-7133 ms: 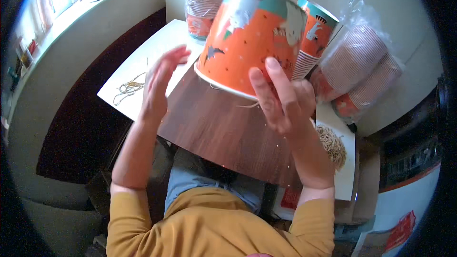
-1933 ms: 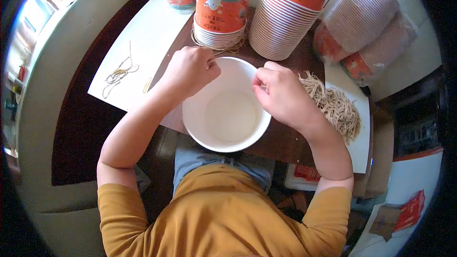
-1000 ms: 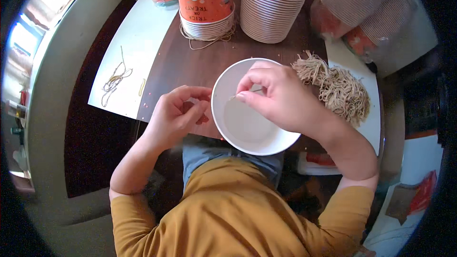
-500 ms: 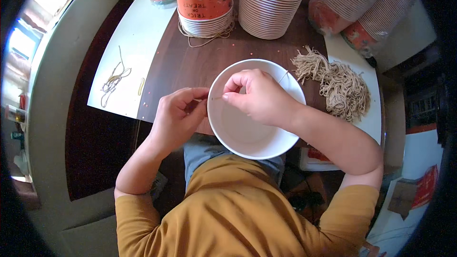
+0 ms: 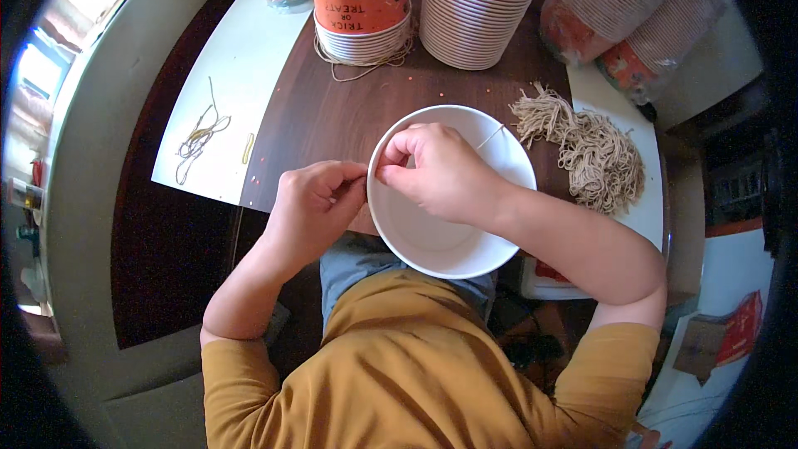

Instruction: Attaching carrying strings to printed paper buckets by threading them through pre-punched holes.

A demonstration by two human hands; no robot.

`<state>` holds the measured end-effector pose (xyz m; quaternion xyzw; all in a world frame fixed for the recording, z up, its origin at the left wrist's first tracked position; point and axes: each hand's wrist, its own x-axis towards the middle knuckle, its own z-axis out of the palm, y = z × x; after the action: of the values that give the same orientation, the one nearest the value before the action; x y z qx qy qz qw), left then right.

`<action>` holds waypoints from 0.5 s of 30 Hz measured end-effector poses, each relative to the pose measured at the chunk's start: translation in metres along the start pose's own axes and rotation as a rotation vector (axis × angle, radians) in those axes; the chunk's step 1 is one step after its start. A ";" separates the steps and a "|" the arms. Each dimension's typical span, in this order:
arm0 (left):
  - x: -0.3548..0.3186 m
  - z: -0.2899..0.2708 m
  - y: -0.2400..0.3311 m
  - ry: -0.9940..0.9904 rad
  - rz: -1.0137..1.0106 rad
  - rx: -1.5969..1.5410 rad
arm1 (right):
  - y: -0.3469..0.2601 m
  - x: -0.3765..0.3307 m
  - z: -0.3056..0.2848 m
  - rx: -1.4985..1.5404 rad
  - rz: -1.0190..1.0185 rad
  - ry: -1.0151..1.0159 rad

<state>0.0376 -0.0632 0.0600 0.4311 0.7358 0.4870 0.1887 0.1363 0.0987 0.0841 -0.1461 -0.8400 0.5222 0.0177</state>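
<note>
A white-lined paper bucket [image 5: 440, 241] sits open side up in front of me, at the table's near edge. My right hand [image 5: 436, 168] reaches inside it, thumb and forefinger pinched against the left wall. A thin beige cord [image 5: 490, 136] comes from the right side of the rim toward that hand; its pinched end is hidden by the fingers. Outside the same wall, my left hand [image 5: 320, 199] has thumb and forefinger closed together, touching the bucket. What lies between those fingertips I cannot make out.
A heap of beige cords [image 5: 594, 154] lies at the right. Behind stand an upside-down orange bucket with cords around its base [image 5: 362, 12] and a tall bucket stack [image 5: 478, 12]. Plastic-wrapped buckets [image 5: 615, 8] are at the back right. A loose cord tangle [image 5: 199, 137] lies left.
My right hand has moved slightly left and down to the bucket's inner wall, and the short bit of cord ahead of its fingertips is now hidden. My left hand stays at the wall.
</note>
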 end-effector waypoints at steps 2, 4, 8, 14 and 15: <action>0.001 0.000 0.006 0.072 0.182 0.187 | 0.000 0.000 0.000 -0.025 0.018 -0.002; 0.002 0.001 0.013 0.068 0.184 0.201 | 0.001 0.000 0.000 -0.018 0.014 -0.013; 0.003 -0.002 0.004 0.107 0.047 0.153 | 0.003 -0.014 -0.021 -0.421 -0.171 0.071; -0.003 -0.023 -0.033 -0.021 -0.262 -0.727 | -0.017 -0.030 -0.095 -0.418 -0.049 0.134; -0.001 -0.022 -0.035 -0.065 -0.291 -0.967 | -0.017 -0.033 -0.104 -0.320 0.029 0.137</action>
<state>0.0067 -0.0817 0.0393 0.2021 0.4723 0.7270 0.4555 0.1832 0.1733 0.1507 -0.1944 -0.9071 0.3707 0.0440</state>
